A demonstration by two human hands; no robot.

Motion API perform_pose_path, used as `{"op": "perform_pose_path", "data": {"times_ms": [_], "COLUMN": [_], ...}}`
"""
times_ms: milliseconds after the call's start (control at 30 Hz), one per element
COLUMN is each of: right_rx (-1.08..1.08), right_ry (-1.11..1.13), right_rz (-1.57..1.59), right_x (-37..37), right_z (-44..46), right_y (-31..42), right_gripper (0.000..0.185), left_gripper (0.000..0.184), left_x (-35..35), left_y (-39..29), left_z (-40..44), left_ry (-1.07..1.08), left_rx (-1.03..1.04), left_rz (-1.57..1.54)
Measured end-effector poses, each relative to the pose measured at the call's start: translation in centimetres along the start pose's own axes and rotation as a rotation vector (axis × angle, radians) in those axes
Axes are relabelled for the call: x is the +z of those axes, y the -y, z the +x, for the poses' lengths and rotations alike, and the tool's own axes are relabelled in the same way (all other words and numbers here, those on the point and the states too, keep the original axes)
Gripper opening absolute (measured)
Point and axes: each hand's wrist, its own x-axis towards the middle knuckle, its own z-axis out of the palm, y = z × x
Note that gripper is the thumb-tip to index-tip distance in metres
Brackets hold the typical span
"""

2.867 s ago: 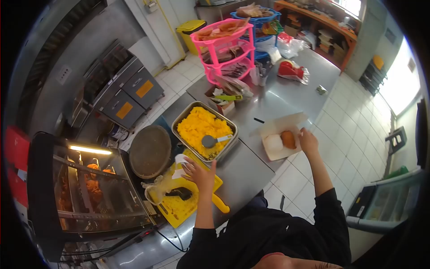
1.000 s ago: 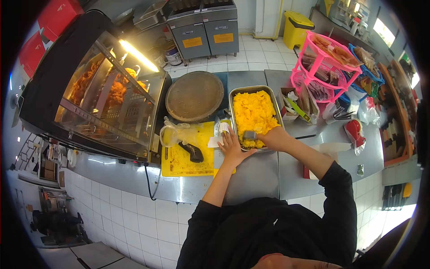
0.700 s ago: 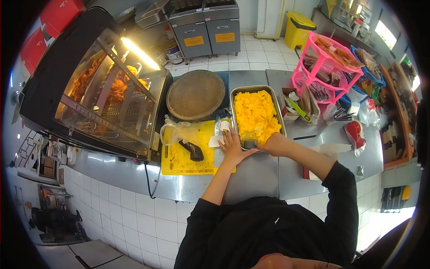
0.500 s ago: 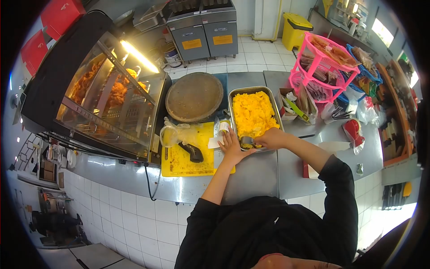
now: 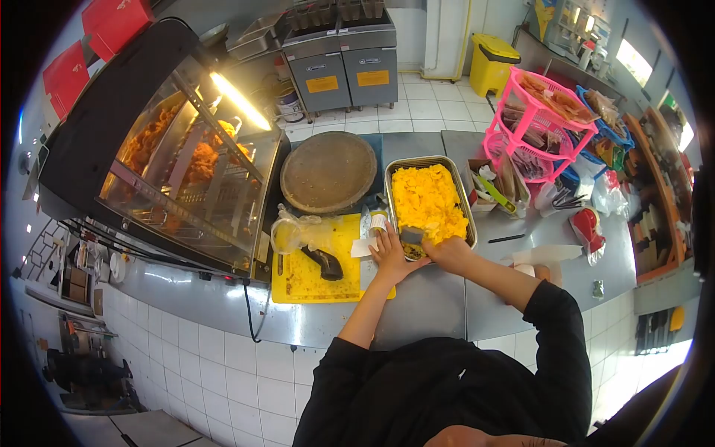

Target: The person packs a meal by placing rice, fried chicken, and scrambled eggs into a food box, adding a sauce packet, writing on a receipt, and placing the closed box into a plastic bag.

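Observation:
My right hand [image 5: 450, 255] is closed round the handle of a grey scoop [image 5: 411, 235], whose cup is in the near end of a metal tray [image 5: 471, 216] of yellow food [image 5: 426, 198]. Fingers spread, my left hand [image 5: 389, 255] rests at the tray's near left corner, beside a white paper [image 5: 364, 246]. To its left a yellow cutting board [image 5: 299, 277] carries a black-handled object [image 5: 323, 264] and clear plastic gloves or film [image 5: 292, 232]. Partly hidden behind my right forearm is an open food box [image 5: 547, 255].
A glass-fronted warmer [image 5: 182, 156] with fried food stands at the left. Behind the board lies a round dark lid or board [image 5: 328, 172]. Pink tiered baskets [image 5: 527, 141], a red item in plastic [image 5: 588, 231] and a black pen-like object [image 5: 506, 238] are on the right.
My right hand has gone from the food box to the scoop in the tray. Over the last half second, the scoop shifted slightly within the food. The view has turned left.

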Motion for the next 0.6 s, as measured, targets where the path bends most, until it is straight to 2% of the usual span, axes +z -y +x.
{"op": "perform_pose_path", "data": {"times_ms": [33,67,100,167,300,367,400,433,500,600], "right_rx": [-0.042,-0.024,-0.024,-0.246,-0.288,-0.154,-0.005,-0.007,0.177,0.176], "right_ry": [-0.014,0.102,0.101,0.112,0.245,0.331,0.371,0.372,0.346,0.377], "right_rz": [-0.015,-0.022,-0.026,0.032,-0.029,0.218,0.388,0.384,0.607,0.769], "right_x": [0.8,-0.9,-1.9,-3.4,-6.5,-7.9,-6.8,-6.4,-5.8,-3.9], "right_z": [-0.1,0.1,0.4,0.7,1.3,1.7,1.9,1.8,1.6,1.1], "right_y": [0.2,0.5,-0.1,-0.8,-2.1,-3.1,-4.1,-4.7,-5.4,-5.4], "right_gripper": [0.028,0.013,0.013,0.018,0.013,0.014,0.017,0.017,0.023,0.023], "left_gripper": [0.146,0.146,0.146,0.146,0.146,0.146,0.146,0.146,0.146,0.145], "left_x": [0.2,0.3,0.3,0.4,0.1,0.2,0.3,0.4,0.4,0.2], "left_y": [0.0,0.2,0.2,0.3,0.3,0.4,0.5,0.6,0.5,0.5], "left_z": [-0.2,0.0,0.2,0.0,-0.1,0.0,0.1,0.1,0.0,-0.2], "left_ry": [0.003,0.007,0.004,0.008,0.017,0.020,0.015,0.012,0.006,0.000], "left_rx": [-0.009,-0.012,-0.010,0.003,0.014,0.010,0.010,0.013,0.012,0.019], "left_rz": [0.001,0.005,0.003,-0.011,-0.016,-0.018,-0.021,-0.028,-0.042,-0.053]}}
